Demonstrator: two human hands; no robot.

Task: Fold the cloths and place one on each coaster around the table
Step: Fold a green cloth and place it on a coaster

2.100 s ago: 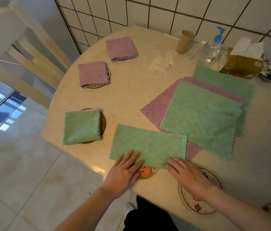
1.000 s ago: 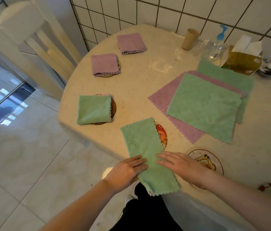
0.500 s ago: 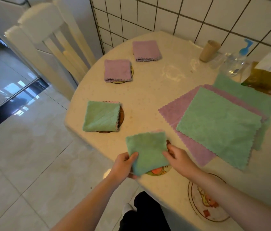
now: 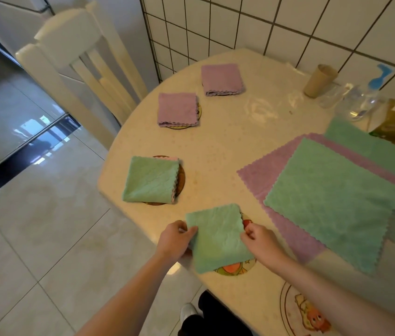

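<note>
Two hands: the left hand [image 4: 176,240] and right hand [image 4: 259,241] each pinch a side edge of the folded green cloth [image 4: 217,237], thumbs on top, fingers curled under.
Change since half a second ago: the cloth stays a small square between both hands – it now lies further over the cartoon coaster [image 4: 236,269], hiding more of the print; a second ago it was a long strip hanging off the table edge.
Cloth in hand: fluffy microfibre, wavy cut edge on its right side, square-ish, tilted a little.
Coaster under it: round, brightly printed, only its near rim and a red bit by the right thumb show.
Near right: another printed round coaster [image 4: 298,314], bare, partly under the right forearm.
Table [image 4: 223,151]: rounded, cream, speckled glossy top.
Left of centre: a folded green cloth on a brown coaster [image 4: 151,181] – a pink edge peeks out at its right.
Right: flat stack of unfolded cloths [image 4: 332,202], green over lilac over green, zigzag edges.
Farther: two folded lilac cloths [image 4: 178,109], each on a coaster.
Back: paper cup [image 4: 320,80], clear bottle with a blue pump [image 4: 364,100], white tiled wall [image 4: 288,25]; cream wooden chair [image 4: 82,66] at left.
</note>
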